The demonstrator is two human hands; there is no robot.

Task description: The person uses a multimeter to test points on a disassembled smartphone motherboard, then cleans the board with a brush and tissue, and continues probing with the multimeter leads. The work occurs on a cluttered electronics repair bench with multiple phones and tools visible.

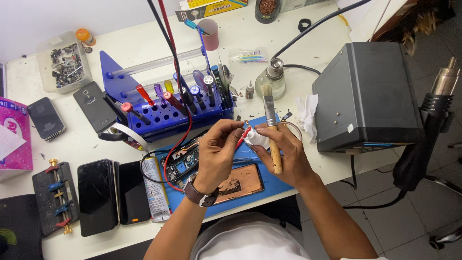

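Pinched between the left hand [217, 149] fingertips, a red-tipped probe [243, 136] is wiped with white tissue [256, 138]. Tissue and wooden-handled brush [272, 132] are gripped by the right hand [284, 154]. An opened phone with copper-coloured back [238, 183] lies unassembled below.

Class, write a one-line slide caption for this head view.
Both hands pinch a white tissue; right also holds a brush.

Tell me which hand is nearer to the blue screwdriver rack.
Left. The left hand sits just below the blue screwdriver rack; the right hand, holding a brush, is farther off to its right.
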